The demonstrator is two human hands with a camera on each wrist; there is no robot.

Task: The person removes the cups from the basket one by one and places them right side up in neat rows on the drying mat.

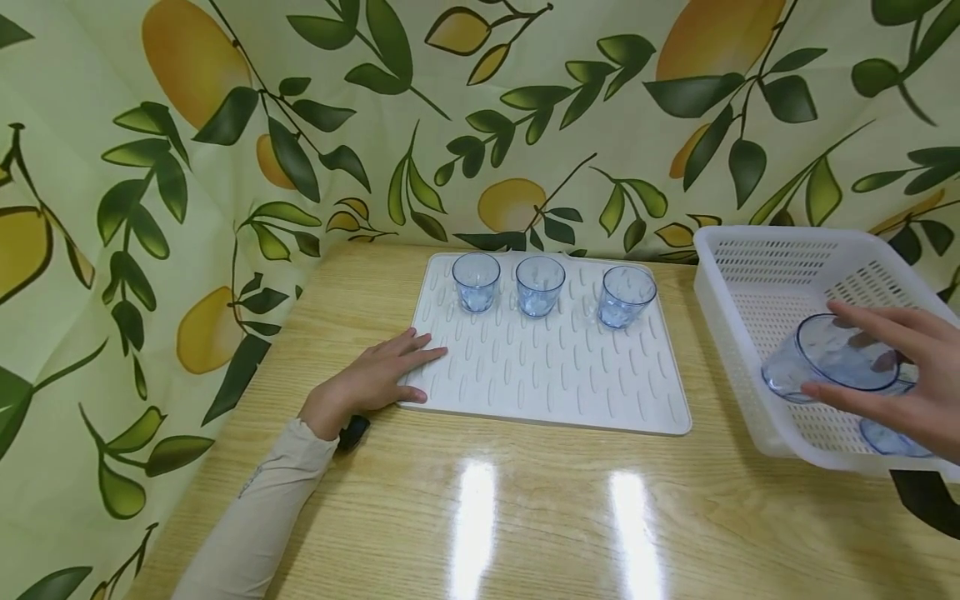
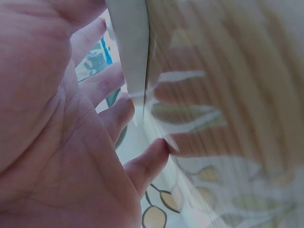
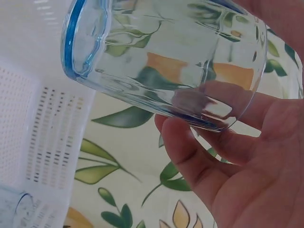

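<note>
Wooden table (image 1: 525, 517): left hand (image 1: 375, 379) flat, released, on mat's (image 1: 555, 392) left edge; right hand (image 1: 911, 379) grasps glass (image 1: 825, 358) over basket (image 1: 757, 275), seemingly tilted.

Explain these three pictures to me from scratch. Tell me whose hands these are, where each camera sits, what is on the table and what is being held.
No machine here: a person works with two bare hands. The wide picture comes from a camera on the person's head; the other two come from cameras worn on each wrist.

On the wooden table lies a white ribbed mat with three blue glasses standing in a row at its far edge. The left hand rests flat on the mat's near left corner. To the right sits a white perforated basket. Over it, the right hand grips another blue glass, tilted; the right wrist view shows it up close. One more glass remains in the basket.
</note>
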